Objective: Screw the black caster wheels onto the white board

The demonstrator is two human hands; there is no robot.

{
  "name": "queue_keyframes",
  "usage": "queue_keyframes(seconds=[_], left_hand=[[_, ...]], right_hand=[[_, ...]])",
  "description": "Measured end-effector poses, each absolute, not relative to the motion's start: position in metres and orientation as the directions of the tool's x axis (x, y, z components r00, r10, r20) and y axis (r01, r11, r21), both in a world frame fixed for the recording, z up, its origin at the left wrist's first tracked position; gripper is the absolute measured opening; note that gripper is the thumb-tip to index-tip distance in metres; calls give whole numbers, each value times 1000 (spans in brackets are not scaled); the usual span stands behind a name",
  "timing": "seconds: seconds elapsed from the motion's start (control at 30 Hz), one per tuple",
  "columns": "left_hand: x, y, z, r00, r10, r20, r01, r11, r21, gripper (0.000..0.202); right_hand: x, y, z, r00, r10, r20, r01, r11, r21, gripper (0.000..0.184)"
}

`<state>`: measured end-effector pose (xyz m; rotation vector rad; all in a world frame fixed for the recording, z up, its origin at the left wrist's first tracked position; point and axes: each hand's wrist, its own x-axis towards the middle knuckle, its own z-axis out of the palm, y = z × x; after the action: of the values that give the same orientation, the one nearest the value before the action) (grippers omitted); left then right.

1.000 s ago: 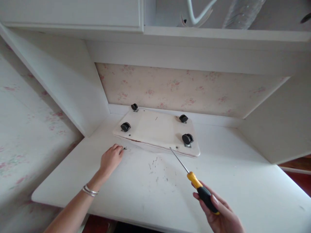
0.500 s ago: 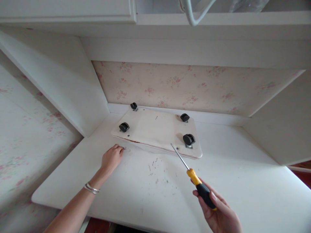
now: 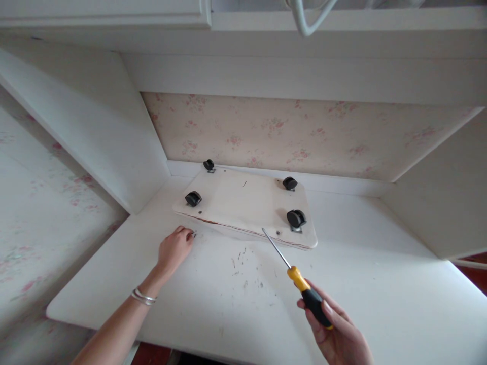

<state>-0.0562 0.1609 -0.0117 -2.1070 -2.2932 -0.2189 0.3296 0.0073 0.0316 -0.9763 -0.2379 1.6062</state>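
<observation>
My right hand (image 3: 335,324) is closed around the black and yellow handle of a screwdriver (image 3: 306,291), its metal shaft pointing up and left. The tip hovers by the front edge of a white board (image 3: 243,203) with rounded corners. Black casters (image 3: 296,218) stand wheels up at the board's corners. In front of the board's left end, my left hand (image 3: 176,248) is low over the white worktop (image 3: 213,309), thumb and fingers pinched. A small dark screw-like piece (image 3: 194,234) shows at those fingertips, too small to make out clearly.
White side panels (image 3: 91,121) flank the worktop, and a low ledge (image 3: 342,186) runs behind the board below floral wallpaper (image 3: 274,132). Overhead hangs a white cabinet (image 3: 106,12), with a pale curved tube (image 3: 304,25) dipping down. Dark scuff marks (image 3: 243,258) spot the worktop.
My right hand and the screwdriver have shifted slightly to the left. The left hand stays almost in the same spot, still pinched, and the board has not moved.
</observation>
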Motion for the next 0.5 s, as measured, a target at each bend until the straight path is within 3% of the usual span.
queue_keyframes(seconds=[0.2,0.5], left_hand=[[-55,158,-10,-80,991,111,993,70,95,32],[-54,156,-11,-104,987,123,993,95,77,33]], right_hand=[[330,5,29,44,885,-464,-698,-306,-648,37],[333,-3,12,-120,899,-421,-774,-350,-527,39]])
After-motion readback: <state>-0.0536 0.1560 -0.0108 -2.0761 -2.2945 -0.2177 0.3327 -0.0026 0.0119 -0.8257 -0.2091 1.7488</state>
